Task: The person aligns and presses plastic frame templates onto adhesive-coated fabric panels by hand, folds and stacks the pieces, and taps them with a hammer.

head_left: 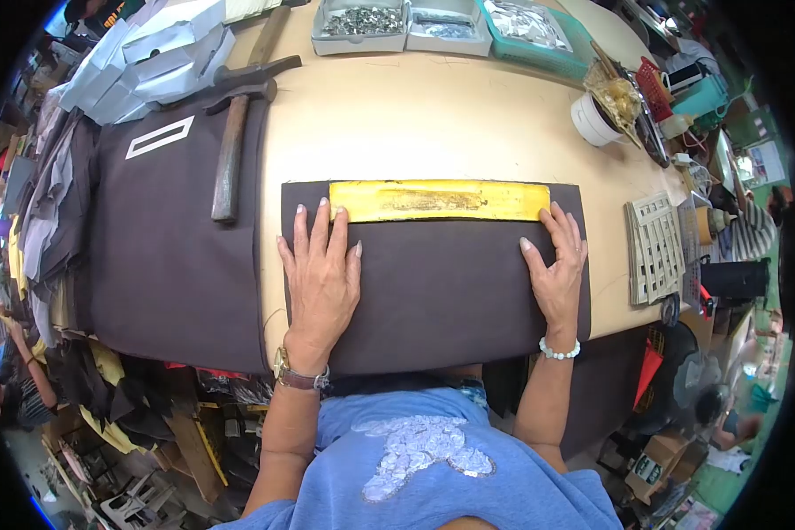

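A dark fabric piece [450, 300] lies flat on the table in front of me. Along its top edge rests a long yellow strip [442, 200] with a worn brown middle. My left hand [320, 274] is spread on the fabric, its fingertips at the strip's left end. At the strip's right end, my right hand [556, 265] touches the corner with its fingertips, thumb apart on the fabric. Neither hand grips anything.
Left of me lies more dark fabric [177, 256] with a white rectangular frame [159, 138] and hammers [230, 159]. Boxes of metal parts [360, 21] stand at the back. A white pot [594, 121] and slotted cards [655, 247] are at right.
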